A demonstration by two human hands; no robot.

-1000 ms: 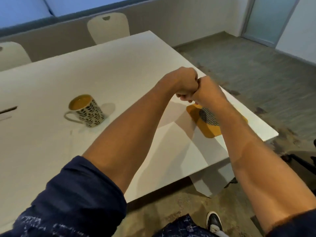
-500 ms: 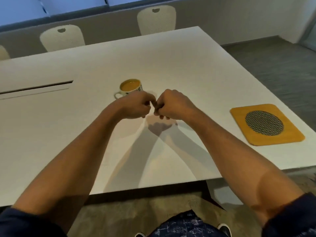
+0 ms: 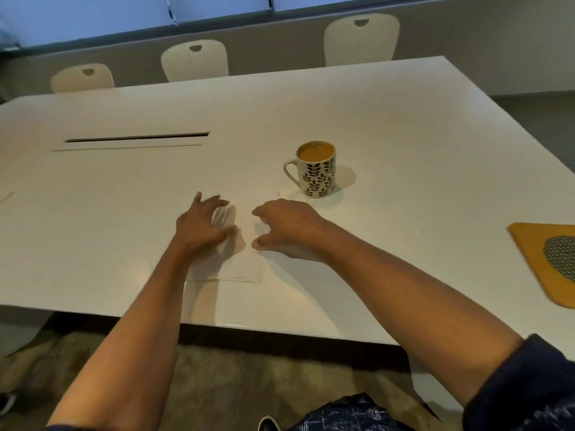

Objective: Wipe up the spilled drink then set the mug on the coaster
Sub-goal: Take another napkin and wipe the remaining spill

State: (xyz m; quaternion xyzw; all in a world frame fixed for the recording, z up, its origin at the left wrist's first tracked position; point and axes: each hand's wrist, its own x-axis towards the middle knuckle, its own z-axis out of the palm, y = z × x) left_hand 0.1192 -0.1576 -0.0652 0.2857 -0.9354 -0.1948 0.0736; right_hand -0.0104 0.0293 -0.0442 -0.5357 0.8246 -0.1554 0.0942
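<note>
Mug (image 3: 318,169), one only, stands upright on the white bench (image 3: 404,135), full of a tan drink, handle to the left, well apart from the single yellow coaster (image 3: 529,244) with its dark woven disc at the right edge. Nothing has been set on that coaster yet. One pale napkin (image 3: 236,269) lies flat near the front edge, just short of the mug; any spill is too faint against the white top for me to make out. The left hand (image 3: 202,228) has its fingers spread and pressing on the napkin, gripping nothing. The right hand (image 3: 286,228) hovers beside it, fingers loosely curved and empty. Wiping looks barely begun, I'd say, with the mug move left. Three chairs (image 3: 195,60) line the far side.
</note>
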